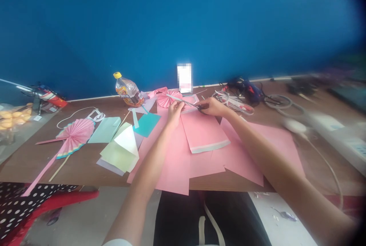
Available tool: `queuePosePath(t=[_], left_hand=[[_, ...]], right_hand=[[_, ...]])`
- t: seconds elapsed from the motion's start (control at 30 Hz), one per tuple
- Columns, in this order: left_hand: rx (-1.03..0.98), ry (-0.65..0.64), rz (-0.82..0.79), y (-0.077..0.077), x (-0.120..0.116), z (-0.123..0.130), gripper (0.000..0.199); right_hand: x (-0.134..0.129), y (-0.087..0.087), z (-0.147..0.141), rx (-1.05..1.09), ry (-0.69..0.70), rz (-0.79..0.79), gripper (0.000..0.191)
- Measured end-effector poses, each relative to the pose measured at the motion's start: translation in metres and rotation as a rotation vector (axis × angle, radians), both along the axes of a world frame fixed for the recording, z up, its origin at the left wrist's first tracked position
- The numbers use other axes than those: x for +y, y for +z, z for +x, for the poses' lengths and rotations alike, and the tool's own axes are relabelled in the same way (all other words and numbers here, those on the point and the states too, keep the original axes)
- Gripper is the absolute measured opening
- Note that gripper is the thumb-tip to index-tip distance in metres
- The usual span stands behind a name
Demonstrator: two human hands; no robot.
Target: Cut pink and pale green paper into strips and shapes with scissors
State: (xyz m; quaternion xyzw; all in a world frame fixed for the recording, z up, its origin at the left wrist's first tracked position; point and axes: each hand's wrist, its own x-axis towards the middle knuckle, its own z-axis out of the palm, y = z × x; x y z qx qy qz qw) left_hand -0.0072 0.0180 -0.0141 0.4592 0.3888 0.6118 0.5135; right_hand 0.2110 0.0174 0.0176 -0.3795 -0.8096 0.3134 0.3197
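My right hand (211,106) is closed around the dark handles of a pair of scissors (201,109), which point left. Opposite it, my left hand (175,110) pinches a narrow pale paper strip (186,102) that slants toward the scissors. Whether the blades touch the strip is too blurred to tell. Below both hands lies a pink sheet (204,131) with a whitish band along its near edge. Larger pink sheets (174,166) spread beneath it. Just behind my left hand is a pleated pink paper fan (166,98).
A finished-looking pink fan (77,133) lies left, near folded pale green paper (121,152) and a teal sheet (147,124). A yellow-capped bottle (130,91) and a lit phone (185,78) stand by the blue wall. Cables (233,101) and a white power strip (340,131) occupy the right.
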Motion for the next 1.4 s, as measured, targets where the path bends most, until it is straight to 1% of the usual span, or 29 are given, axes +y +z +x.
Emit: queuePosePath(t=[0.1, 0.23, 0.43, 0.63, 0.8, 0.93, 1.1, 1.4], left_hand=[[0.007, -0.003, 0.001, 0.003, -0.003, 0.001, 0.026], [0.011, 0.004, -0.007, 0.005, -0.005, 0.002, 0.026], [0.014, 0.004, -0.004, 0.006, -0.005, 0.002, 0.027], [0.039, -0.007, -0.008, 0.008, -0.007, 0.003, 0.027], [0.061, -0.028, -0.008, 0.011, -0.010, 0.003, 0.025], [0.061, -0.027, -0.005, 0.010, -0.009, 0.003, 0.027], [0.080, -0.013, -0.019, 0.007, -0.007, 0.002, 0.030], [0.063, -0.030, -0.034, 0.009, -0.007, 0.001, 0.027]], right_hand=[[0.000, 0.000, 0.001, -0.013, -0.002, 0.008, 0.046], [0.001, 0.001, 0.001, -0.012, -0.009, 0.033, 0.043], [0.002, -0.001, 0.001, -0.004, -0.008, 0.055, 0.042], [0.005, -0.006, 0.000, -0.022, 0.004, 0.041, 0.046], [0.004, -0.004, -0.001, -0.002, 0.000, 0.043, 0.046], [0.003, -0.002, -0.002, 0.005, 0.000, 0.029, 0.044], [0.002, -0.003, -0.004, 0.004, -0.018, 0.026, 0.046], [0.000, -0.003, -0.008, -0.001, -0.027, 0.077, 0.045]])
